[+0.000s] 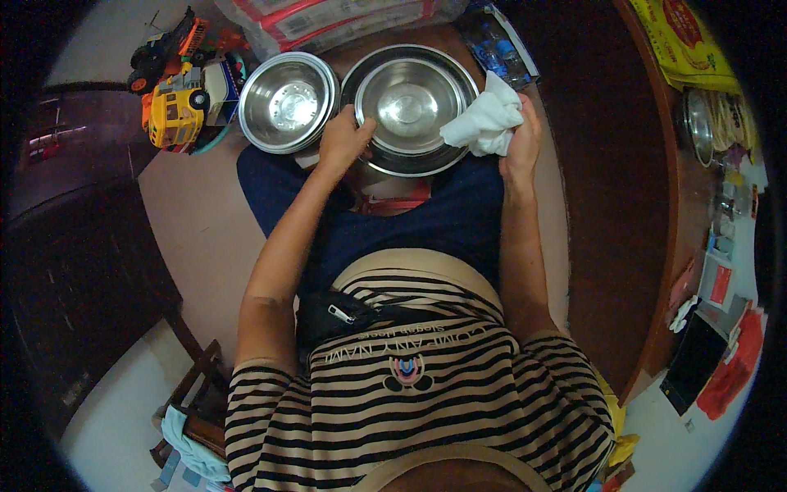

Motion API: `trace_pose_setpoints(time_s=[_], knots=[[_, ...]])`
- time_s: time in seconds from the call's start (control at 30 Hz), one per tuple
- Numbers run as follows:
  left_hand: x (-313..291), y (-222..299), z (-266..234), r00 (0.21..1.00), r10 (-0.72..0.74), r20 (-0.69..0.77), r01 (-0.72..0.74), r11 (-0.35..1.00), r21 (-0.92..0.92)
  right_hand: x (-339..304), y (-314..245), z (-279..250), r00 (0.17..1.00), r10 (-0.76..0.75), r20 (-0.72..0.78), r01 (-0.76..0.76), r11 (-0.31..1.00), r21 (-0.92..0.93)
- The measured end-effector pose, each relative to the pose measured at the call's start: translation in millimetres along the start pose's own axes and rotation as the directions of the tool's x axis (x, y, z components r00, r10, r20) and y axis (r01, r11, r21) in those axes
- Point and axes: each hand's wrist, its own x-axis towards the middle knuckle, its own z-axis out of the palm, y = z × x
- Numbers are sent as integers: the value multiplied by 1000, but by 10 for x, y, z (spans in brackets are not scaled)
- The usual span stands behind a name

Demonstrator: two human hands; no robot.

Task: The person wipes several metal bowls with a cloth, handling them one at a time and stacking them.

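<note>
A shiny stainless steel bowl (pixel 407 107) sits in front of me, within a wider steel basin (pixel 459 70) whose broad dark rim shows around it. My left hand (pixel 344 141) grips the near left edge of these, its thumb by the inner bowl's rim; which of the two it holds is hard to separate. In my right hand (pixel 523 141) is a crumpled white cloth (pixel 489 116), its loose end hanging over the right rim. Left of the basin stands a stack of smaller steel bowls (pixel 288 100), close beside my left hand.
Toy trucks, one a yellow truck (pixel 176 111), lie at the far left. Behind the basin is a plastic-wrapped package (pixel 311 20) with red edging. A container of blue items (pixel 496 53) stands at the back right. A brown cabinet (pixel 615 189) runs along the right.
</note>
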Motion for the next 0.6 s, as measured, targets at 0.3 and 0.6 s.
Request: trace_pose_setpoints(time_s=[0.3,0.6], knots=[[36,-24,-66,998,36,-57,-17,951,307,72,202,-297,996,57,-75,-42,983,180],[34,78,-126,997,28,-75,11,880,474,82,327,-246,985,59,164,68,737,-673]])
